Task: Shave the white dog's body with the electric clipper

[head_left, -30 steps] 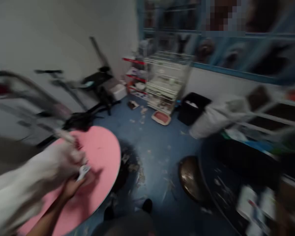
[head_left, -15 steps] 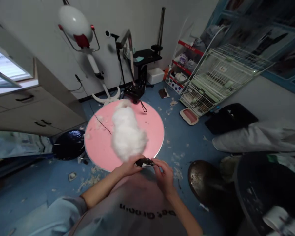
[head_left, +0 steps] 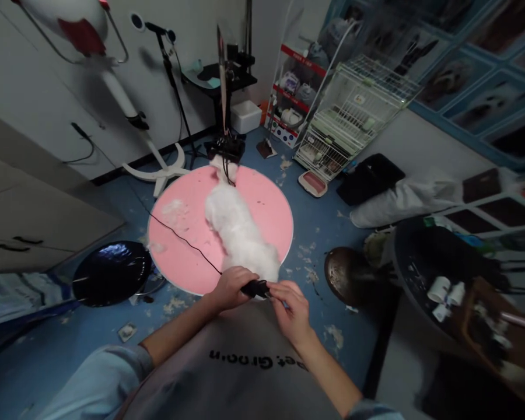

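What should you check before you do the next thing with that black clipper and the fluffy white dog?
1. Grip on the clipper: ok, left hand wraps it.
2. Right hand safe at its tip: cannot tell.
3. Dog fully on the pink table: ok, though its rear is near the edge.
4. Cord out of the way: not ok, it trails across the table beside the dog.
5. Clipper on or off: cannot tell.

On the person's grey apron (head_left: 227,385) I read, upside down, what looks like "Pet Groom"; the last letters are unclear.
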A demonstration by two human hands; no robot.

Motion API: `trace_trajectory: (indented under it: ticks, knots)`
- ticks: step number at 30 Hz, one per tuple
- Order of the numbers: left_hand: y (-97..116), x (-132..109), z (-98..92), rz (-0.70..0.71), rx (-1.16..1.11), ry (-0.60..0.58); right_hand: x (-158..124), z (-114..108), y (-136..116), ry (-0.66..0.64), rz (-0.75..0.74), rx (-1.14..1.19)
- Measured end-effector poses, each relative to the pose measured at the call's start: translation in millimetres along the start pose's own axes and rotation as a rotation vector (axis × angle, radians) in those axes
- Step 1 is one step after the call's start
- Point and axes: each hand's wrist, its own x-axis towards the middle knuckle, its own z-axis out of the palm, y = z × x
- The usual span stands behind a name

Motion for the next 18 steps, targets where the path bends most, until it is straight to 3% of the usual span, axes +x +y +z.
trace_trajectory:
  ticks: [9,15,18]
  knots:
    - [2.4,-3.9,-1.6,0.083,0.026,0.087,-5.1,-4.9,-10.6,0.007,-0.105,-0.032]
    - [10.3,0.0,-12.2,0.085,0.077,0.101,0.9,-13.0,-18.0,-0.082,-0.028,-0.042]
    - [6.8,-0.6,-18.8,0.114,0.077,0.086,4.3,-15.5,-22.5,-0.146,-0.080,-0.035]
